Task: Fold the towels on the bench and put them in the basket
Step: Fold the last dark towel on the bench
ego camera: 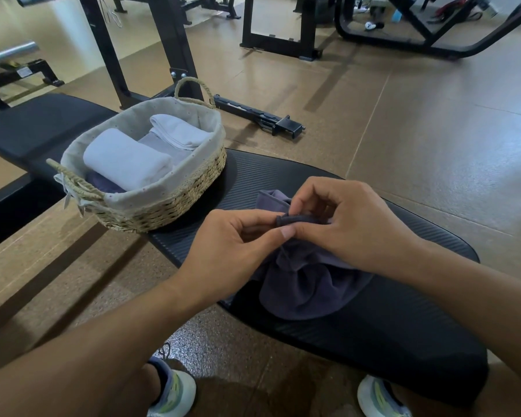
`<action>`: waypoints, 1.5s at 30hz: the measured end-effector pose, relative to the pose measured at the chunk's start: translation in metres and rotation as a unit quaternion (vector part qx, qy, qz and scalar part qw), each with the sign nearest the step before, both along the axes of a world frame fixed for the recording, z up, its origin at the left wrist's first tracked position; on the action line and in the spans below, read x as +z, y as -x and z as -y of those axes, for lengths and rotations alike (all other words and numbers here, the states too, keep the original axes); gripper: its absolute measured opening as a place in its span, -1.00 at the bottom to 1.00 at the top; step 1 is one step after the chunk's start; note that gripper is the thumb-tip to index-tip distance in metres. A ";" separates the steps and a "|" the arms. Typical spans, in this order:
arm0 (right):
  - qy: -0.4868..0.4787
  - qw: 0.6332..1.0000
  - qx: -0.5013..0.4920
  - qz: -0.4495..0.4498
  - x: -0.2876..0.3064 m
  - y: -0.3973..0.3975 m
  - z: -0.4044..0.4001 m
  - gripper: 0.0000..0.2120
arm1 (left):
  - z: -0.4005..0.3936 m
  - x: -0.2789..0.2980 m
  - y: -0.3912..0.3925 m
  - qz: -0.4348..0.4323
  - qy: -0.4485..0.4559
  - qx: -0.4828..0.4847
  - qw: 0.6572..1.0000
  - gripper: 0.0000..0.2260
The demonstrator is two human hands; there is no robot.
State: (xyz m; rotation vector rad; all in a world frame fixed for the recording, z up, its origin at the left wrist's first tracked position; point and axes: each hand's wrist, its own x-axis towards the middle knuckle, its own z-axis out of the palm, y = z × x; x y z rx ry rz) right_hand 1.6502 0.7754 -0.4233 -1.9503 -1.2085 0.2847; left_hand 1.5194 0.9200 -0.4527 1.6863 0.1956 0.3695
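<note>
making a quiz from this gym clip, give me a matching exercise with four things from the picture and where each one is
Things:
1. white rolled towel
2. purple towel
3. basket
4. shoes

Places:
a. on the floor, under the bench edge
b. pinched in both hands
c. inside the basket
d. standing on the bench, left of the hands

Pairs: 1-c, 2-b, 3-d, 4-a. The left hand and right hand pinch the purple towel's rolled edge.

A dark purple towel (301, 284) lies bunched on the black bench (403, 320), one rolled edge lifted. Left of it, also on the bench, stands a woven basket (175, 203) with grey lining; inside lie two folded white towels (127, 159) over purple and grey ones.
</note>
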 end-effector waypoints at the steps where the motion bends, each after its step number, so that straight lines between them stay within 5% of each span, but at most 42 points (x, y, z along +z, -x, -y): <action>1: 0.001 1.000 0.000 0.002 0.000 0.000 0.000 -0.82 | -0.001 0.000 0.000 0.001 -0.001 -0.001 1.000 -0.85; 11: 0.040 0.998 0.024 0.045 0.007 -0.002 0.003 -0.81 | 0.001 0.000 0.000 -0.014 0.005 0.013 1.000 -0.93; 29: 0.107 0.991 0.085 -0.008 0.011 -0.017 0.014 -0.85 | -0.003 0.002 0.003 -0.021 -0.173 0.022 0.984 -0.74; 36: 0.089 0.994 0.069 0.003 0.011 -0.017 0.015 -0.83 | -0.002 0.003 0.004 -0.016 -0.181 0.013 0.983 -0.80; 39: 0.084 0.994 0.067 0.013 0.010 -0.016 0.015 -0.85 | -0.002 0.005 0.005 -0.009 -0.176 0.009 0.984 -0.97; 45: 0.117 0.989 0.085 0.005 0.011 -0.019 0.015 -0.89 | -0.010 -0.003 0.003 -0.065 -0.245 -0.030 0.967 -0.88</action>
